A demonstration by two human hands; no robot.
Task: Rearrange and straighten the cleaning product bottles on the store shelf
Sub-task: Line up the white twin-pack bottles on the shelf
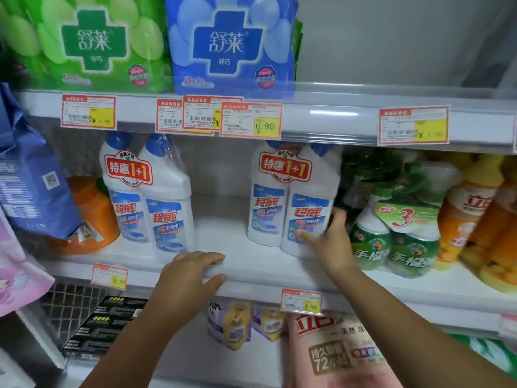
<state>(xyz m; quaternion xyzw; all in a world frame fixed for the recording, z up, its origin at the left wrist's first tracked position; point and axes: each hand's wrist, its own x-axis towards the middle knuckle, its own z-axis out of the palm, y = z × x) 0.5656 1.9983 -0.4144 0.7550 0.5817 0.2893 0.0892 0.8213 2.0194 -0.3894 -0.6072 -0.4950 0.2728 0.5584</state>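
"1+1" — bottle twin-packs (pixel 291 197), "6.90" — price tag (pixel 251 120)

right hand (pixel 328 242) grips right bottle pack (pixel 293 200) | left hand (pixel 190 275) on shelf edge (pixel 251 278)

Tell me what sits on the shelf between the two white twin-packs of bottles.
Nothing: in the head view the shelf is bare between the left twin-pack and the right twin-pack. The left hand rests on its front edge.

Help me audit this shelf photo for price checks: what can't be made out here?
All in the head view:
- Far-right price tag: price blurred, unreadable.
- Right hand on the right twin-pack of white bottles: fingers behind the pack hidden, grip unclear.
- Orange container: mostly covered by the blue bag.
- Yellow-orange bottles: blurred, cut by the right edge.
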